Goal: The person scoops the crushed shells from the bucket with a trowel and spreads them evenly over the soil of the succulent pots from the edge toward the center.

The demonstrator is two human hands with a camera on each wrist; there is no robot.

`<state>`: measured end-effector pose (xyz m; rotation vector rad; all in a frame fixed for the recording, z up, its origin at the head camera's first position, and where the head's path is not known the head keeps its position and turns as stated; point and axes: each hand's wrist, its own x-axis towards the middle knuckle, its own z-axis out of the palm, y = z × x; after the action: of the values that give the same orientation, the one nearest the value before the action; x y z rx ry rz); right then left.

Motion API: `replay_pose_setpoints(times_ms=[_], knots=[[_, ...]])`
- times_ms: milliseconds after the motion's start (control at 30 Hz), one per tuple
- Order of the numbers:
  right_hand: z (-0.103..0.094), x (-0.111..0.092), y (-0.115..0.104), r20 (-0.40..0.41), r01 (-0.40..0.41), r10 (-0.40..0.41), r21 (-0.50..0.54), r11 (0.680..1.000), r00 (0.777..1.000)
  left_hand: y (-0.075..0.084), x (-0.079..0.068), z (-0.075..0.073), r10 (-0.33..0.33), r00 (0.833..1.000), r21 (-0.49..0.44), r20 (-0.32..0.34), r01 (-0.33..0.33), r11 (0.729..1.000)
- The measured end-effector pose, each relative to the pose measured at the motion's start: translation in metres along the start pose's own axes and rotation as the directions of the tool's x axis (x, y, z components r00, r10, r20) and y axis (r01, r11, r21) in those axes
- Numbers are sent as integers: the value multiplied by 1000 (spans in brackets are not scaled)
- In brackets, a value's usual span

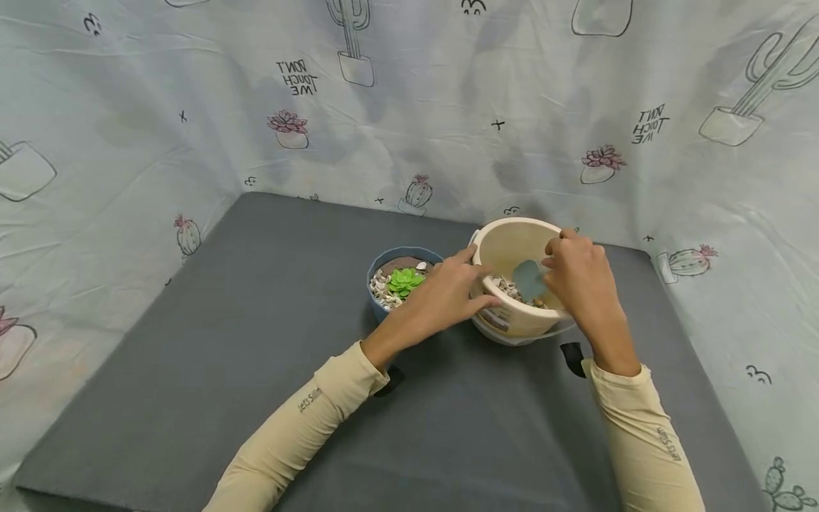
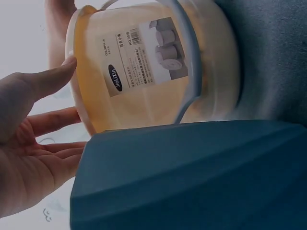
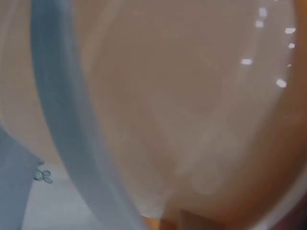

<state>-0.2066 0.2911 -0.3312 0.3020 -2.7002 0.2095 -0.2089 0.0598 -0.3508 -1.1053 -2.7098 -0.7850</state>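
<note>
A cream plastic bucket (image 1: 505,323) with a grey carry handle (image 2: 191,48) holds small mixed pebbles (image 1: 505,286). My left hand (image 1: 441,288) holds its near left rim, the thumb toward the front and the fingers spread along the edge. Over the right side of the rim, my right hand (image 1: 579,274) has curled fingers and grips a grey-green scoop (image 1: 529,279). The scoop's flat rounded blade stands inside the bucket by the pebbles, its grip hidden in the hand. The bucket's label (image 2: 144,57) faces the left wrist camera.
Left of the bucket, partly behind my left hand, stands a blue pot (image 1: 379,306) with a green succulent (image 1: 404,281), white stones and brown soil. Both stand on a dark grey table (image 1: 269,320). A cactus-print cloth (image 1: 422,92) hangs round the table's back and sides.
</note>
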Motion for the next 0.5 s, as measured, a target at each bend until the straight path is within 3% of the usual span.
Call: replay_pose_setpoints(times_ms=[133,267,500], knots=[[2,3,3,-10,-120,122,109,987,993,-1,-2,0,33,999,-30,-29,-34,999],[3,2,7,-15,-258,267,206,944,964,-1,-1,1,53,998,-38,-45,-55,998],[-1,1,13,-10,-364,387,316,876,922,-2,0,2,40,997,-53,-64,-43,998]])
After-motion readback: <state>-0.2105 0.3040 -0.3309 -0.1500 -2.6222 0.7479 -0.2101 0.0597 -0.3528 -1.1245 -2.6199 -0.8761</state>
